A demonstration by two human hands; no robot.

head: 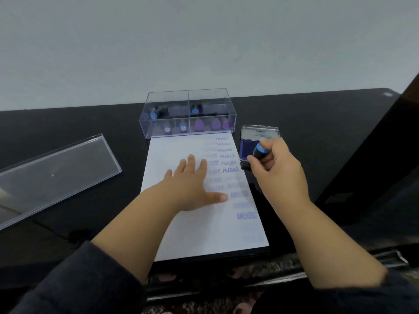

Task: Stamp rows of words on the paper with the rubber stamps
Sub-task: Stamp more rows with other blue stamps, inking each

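- Nearest us, two dark sleeves frame the view; both bare forearms reach out over the black tabletop [90, 137].
- Our left hand [192, 184] lies flat, fingers straight and spread, pressing the white sheet of paper [181, 234] down; it holds nothing.
- Our right hand [275, 164] grips a black rubber stamp with a blue collar [258, 152], fingers curled round its handle, at the open blue ink pad in its dark case [246, 148], just beside the paper's right edge.
- Step in hand, as we judge it: inking. Press the stamp face squarely on the pad, lift straight up, then come down level under the last print and do not rock.
- Keep the left palm clear of fresh ink; its thumb lies close to the printed words.
- Legible in blue on the paper: "FRAGILE" repeated in the right column, "AMENDED" below it. A second column reads partly "…PRESS" and "…MAIL"; the hand covers the rest.
- Pad lid lettering is too blurred to read.
- Behind the paper stands a clear plastic divided box [188, 96] holding more blue- and purple-capped stamps; its clear lid [56, 168] lies at left.
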